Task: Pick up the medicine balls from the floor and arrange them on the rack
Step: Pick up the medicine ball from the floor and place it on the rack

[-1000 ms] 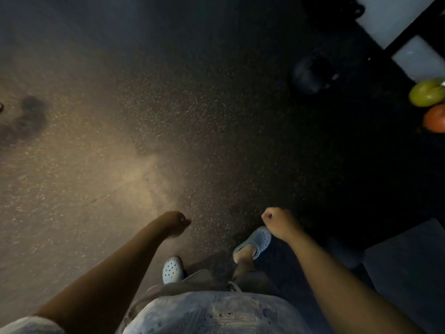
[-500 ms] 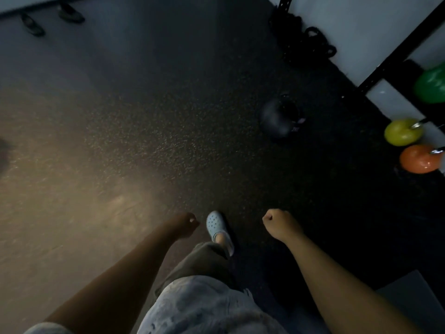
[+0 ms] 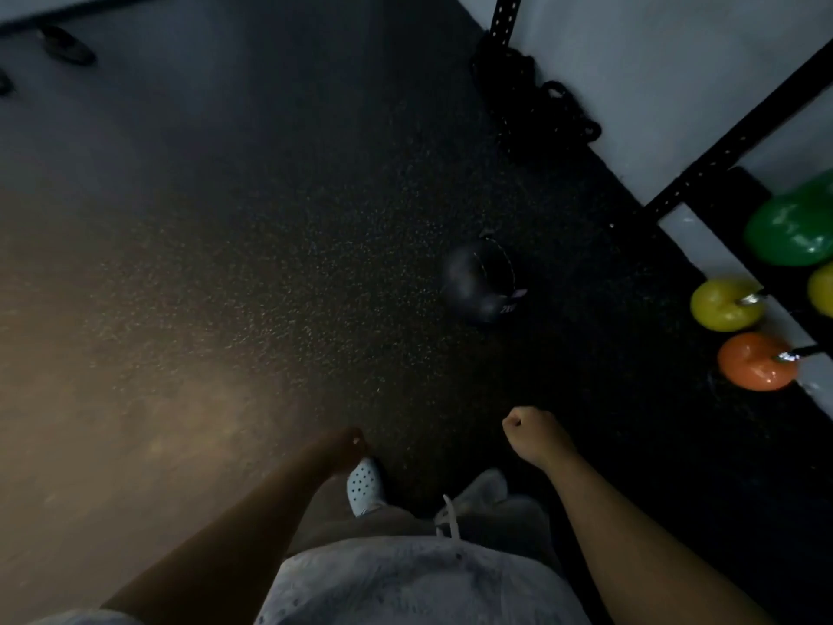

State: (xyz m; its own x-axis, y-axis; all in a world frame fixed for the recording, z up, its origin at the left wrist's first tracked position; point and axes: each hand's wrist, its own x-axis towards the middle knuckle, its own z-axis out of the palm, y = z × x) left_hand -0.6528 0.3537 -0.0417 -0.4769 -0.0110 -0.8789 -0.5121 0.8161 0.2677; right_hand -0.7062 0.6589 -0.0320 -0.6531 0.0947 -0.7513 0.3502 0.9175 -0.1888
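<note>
A dark medicine ball lies on the speckled black floor, ahead of me and slightly right. A black perforated rack runs along the white wall at the right. My left hand hangs at lower centre in a loose fist, holding nothing. My right hand is also a closed fist with nothing in it, well short of the ball and below it in view.
Yellow, orange and green kettlebell-like weights sit by the rack at the right. A pile of dark rope or chain lies against the wall beyond the ball. Shoes lie at far left. My feet in pale clogs are below.
I have walked forward and the view has tilted up: the ball and coloured weights have slid down and closer. Both fists have stayed closed and empty.
</note>
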